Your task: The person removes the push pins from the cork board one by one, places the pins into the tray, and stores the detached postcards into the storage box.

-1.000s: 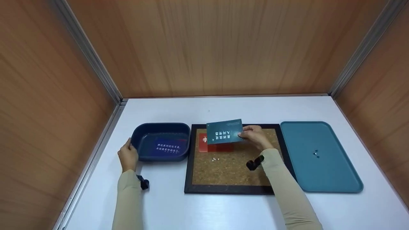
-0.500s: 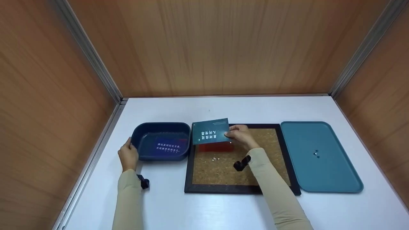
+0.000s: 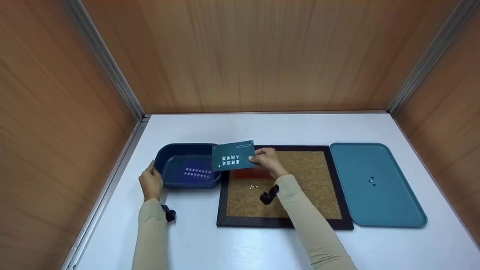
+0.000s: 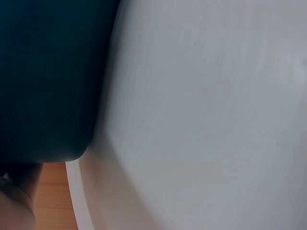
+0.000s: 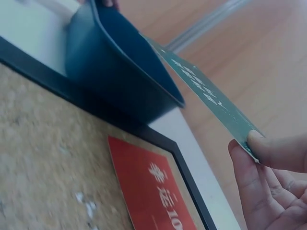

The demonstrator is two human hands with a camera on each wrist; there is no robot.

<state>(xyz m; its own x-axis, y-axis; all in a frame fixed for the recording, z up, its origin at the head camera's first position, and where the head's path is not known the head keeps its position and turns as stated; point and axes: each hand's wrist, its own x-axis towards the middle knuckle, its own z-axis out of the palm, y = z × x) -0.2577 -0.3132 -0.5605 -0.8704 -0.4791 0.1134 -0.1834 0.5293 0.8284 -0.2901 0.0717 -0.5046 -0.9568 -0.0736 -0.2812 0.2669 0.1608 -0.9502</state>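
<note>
Corkboard (image 3: pixel 245 206), black-framed, flat; red card (image 5: pixel 148 182) lying on it. Bin (image 3: pixel 191 186), dark blue, beside the board's left frame; blue card (image 3: pixel 197 171) inside. Green card (image 3: pixel 232 155), shifted leftward over the last second, from above the board to the bin's right rim; apparently mid-transfer, not yet inside. Right hand (image 3: pixel 267 160), pinching its right edge. Left hand (image 3: pixel 151 183), unmoved, gripping the bin's left rim. White pieces (image 3: pixel 253 186), tiny, loose on the board.

The head view looks forward and down; wrist views (far nearer) share its bin (image 3: pixel 187 185).
</note>
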